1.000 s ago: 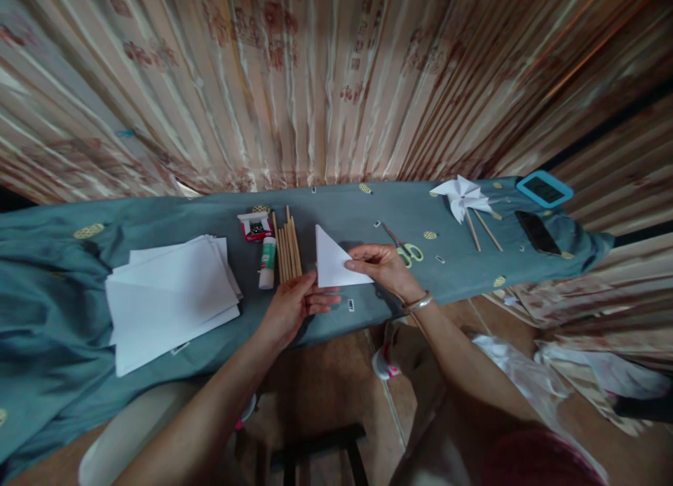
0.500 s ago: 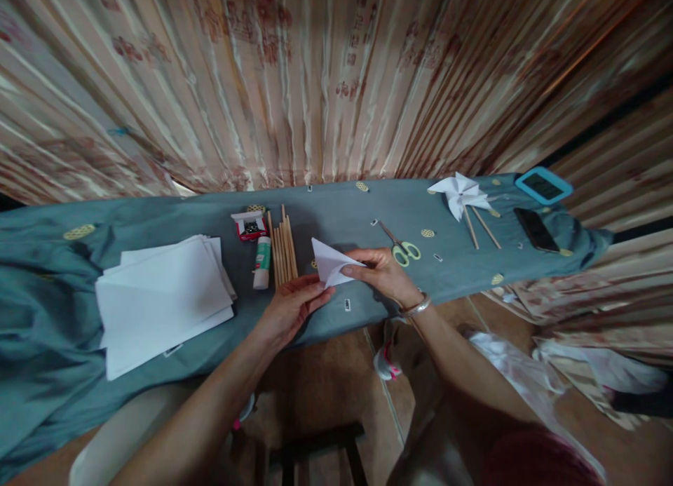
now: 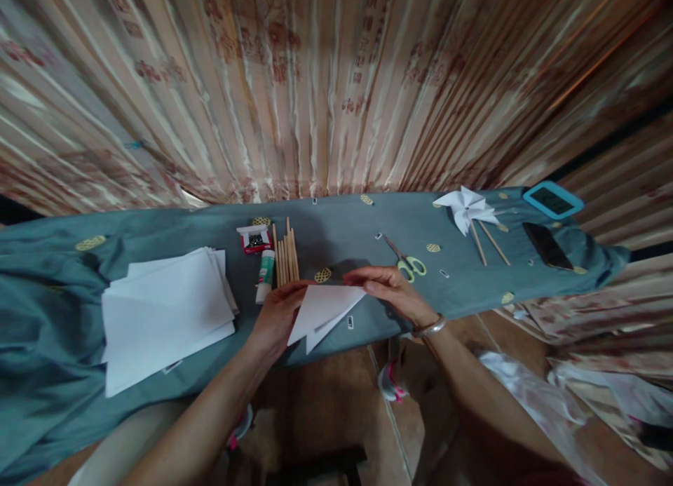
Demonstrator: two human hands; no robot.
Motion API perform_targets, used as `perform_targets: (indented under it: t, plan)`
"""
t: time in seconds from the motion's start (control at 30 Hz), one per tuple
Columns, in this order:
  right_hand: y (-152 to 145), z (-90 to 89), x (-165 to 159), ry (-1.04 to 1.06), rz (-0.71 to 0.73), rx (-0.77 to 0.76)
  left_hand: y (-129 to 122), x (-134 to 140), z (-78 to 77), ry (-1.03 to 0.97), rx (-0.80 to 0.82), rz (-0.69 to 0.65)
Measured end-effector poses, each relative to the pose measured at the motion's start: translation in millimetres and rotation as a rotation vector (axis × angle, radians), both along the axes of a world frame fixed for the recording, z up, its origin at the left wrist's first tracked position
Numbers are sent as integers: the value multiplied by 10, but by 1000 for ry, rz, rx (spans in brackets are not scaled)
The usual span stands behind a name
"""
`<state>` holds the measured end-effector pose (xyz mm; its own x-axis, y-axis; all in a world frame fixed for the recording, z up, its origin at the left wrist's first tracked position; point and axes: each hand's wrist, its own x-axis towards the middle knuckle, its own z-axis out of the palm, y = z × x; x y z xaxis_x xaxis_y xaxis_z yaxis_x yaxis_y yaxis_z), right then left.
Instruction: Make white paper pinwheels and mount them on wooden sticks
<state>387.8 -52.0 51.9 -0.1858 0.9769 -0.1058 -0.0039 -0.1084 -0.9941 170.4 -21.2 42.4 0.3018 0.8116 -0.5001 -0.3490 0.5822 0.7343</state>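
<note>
Between my hands is a folded sheet of white paper (image 3: pixel 327 309), a triangle whose points hang toward me, its two layers slightly apart. My left hand (image 3: pixel 277 316) grips its left corner, the fingers partly hidden behind the paper. At the right corner, my right hand (image 3: pixel 392 289) pinches the paper between thumb and fingers. Just beyond the left hand lie several wooden sticks (image 3: pixel 287 253) and a glue stick (image 3: pixel 266 275). A pair of scissors (image 3: pixel 406 260) with pale green handles rests beyond the right hand.
At the left lies a stack of white paper (image 3: pixel 168 314). A small open red box (image 3: pixel 255 239) holds dark bits. Toward the right are paper pinwheels (image 3: pixel 467 209) on sticks, a blue-framed device (image 3: pixel 553 200) and a black phone (image 3: pixel 547 246). A curtain (image 3: pixel 315 86) hangs behind the cloth-covered table.
The folded paper has turned over, so its points now face toward me instead of upward. Both hands have shifted apart to its left and right corners. The view has tilted slightly.
</note>
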Motion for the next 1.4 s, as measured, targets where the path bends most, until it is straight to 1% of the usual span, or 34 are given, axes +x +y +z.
perform_targets:
  t: [0.1,0.17,0.23,0.33,0.4,0.5,0.67,0.77,0.87,0.97,1.07,1.13,1.2,1.3,1.4]
  plan:
    - [-1,7,-17,38,62,-44,3,18,-44,-18,-8,86]
    - [6,-5,-34,81,88,-93,1,29,-84,-32,-23,77]
    - [21,-35,-44,105,75,-116,0,34,-119,-51,-39,52]
    - [51,-89,-40,105,2,-112,0,39,-152,-71,-54,58]
    - [68,-109,-30,89,-39,-109,-3,46,-154,-74,-56,69]
    - [83,-123,-23,75,-59,-96,-13,53,-125,-53,-38,71]
    - [90,-195,-57,102,-69,-79,-37,58,-63,-39,4,22]
    - [72,-244,-102,88,-79,-57,-55,66,-68,-61,-16,33]
    - [43,-235,-108,64,-63,-21,-64,55,-85,-37,0,16]
    - [34,-164,-4,46,-10,-34,-52,13,-76,52,88,-19]
    - [55,-76,141,57,35,-62,-40,-29,-41,193,249,-68]
    - [67,-35,164,66,-30,-32,-50,-36,-24,290,392,-118]
    - [64,-18,90,22,-94,-11,-81,-22,-21,358,537,-170]
    - [40,-19,-129,-77,-3,-6,-142,11,-40,393,689,-235]
    - [24,-14,-299,-129,30,32,-175,17,-57,425,780,-268]
